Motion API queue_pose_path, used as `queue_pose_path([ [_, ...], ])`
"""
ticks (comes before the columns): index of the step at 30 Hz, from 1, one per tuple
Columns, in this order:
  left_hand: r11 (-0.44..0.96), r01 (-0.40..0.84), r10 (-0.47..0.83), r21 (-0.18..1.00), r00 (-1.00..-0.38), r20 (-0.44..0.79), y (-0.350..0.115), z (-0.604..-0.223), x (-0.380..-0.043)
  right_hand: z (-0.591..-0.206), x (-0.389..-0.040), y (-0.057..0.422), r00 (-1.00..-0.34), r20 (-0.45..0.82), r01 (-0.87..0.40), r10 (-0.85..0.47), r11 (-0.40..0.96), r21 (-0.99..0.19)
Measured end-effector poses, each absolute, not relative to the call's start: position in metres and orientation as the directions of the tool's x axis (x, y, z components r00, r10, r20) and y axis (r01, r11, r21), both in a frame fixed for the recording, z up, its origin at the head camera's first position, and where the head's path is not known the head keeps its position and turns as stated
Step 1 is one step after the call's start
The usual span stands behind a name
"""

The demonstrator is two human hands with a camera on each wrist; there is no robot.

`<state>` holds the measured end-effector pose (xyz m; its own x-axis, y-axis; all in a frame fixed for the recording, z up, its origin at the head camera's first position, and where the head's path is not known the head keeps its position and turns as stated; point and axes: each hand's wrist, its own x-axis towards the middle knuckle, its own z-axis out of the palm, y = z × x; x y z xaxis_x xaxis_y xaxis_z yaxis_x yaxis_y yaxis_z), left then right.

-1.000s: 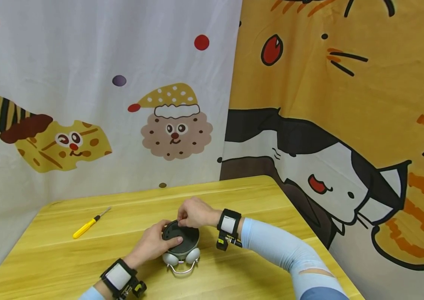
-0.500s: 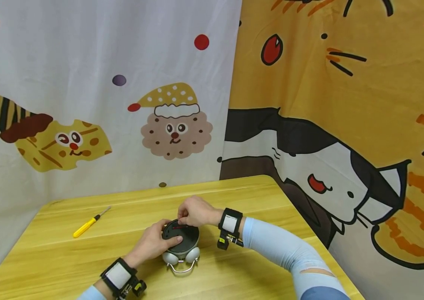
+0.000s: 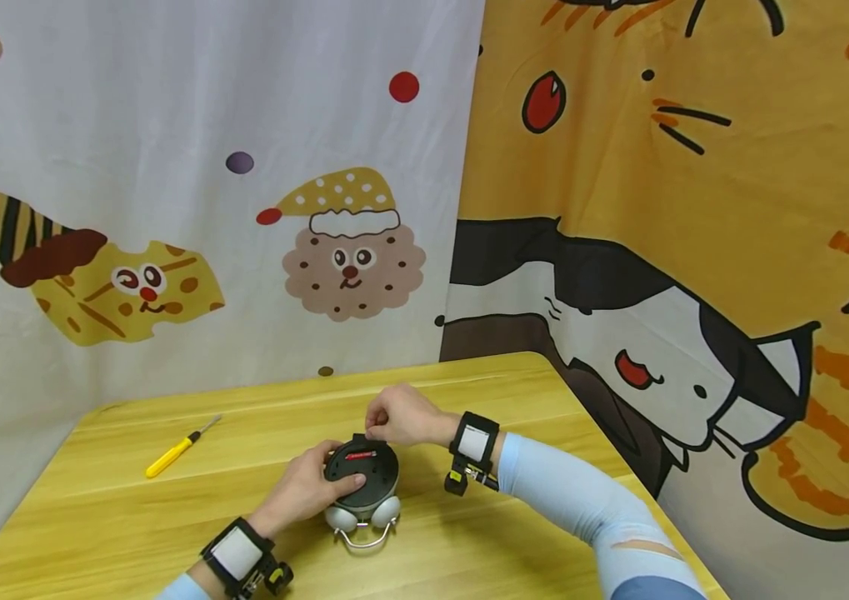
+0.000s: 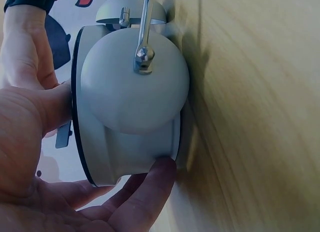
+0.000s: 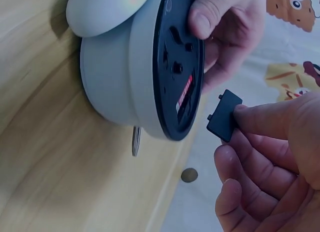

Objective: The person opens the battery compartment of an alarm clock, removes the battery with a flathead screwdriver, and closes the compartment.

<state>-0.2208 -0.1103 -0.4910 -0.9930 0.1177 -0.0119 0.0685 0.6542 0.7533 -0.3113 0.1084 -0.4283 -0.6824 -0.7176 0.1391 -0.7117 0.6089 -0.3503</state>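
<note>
A twin-bell alarm clock (image 3: 381, 477) lies face down on the table, its black back up and its bells and wire handle towards me. My left hand (image 3: 298, 490) holds it, thumb (image 5: 202, 23) on the back and fingers round the side of the pale case (image 4: 140, 152). A red battery (image 5: 185, 92) shows in the uncovered slot in the back. Just beyond the clock, my right hand (image 3: 405, 415) pinches a small black battery cover (image 5: 225, 116) with two tabs along one edge. In the right wrist view, the cover is apart from the clock.
A screwdriver (image 3: 172, 456) with a yellow handle lies on the left of the wooden table (image 3: 469, 533). A metal foot (image 5: 136, 141) sticks out from the clock's case. Printed curtains (image 3: 364, 92) hang behind and to the right of the table.
The battery cover has come off the clock's back, and my right hand has lifted it away to the right. The red battery has come into sight. My left hand stays in place.
</note>
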Motion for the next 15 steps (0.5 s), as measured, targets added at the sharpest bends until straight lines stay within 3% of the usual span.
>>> queue_pose_path([
  [15, 0.664, 0.073, 0.117, 0.744, -0.993, -0.006, -0.110, -0.490, -0.221, -0.427, -0.316, 0.136, -0.726, 0.153, -0.668, -0.671, 0.634, -0.390],
])
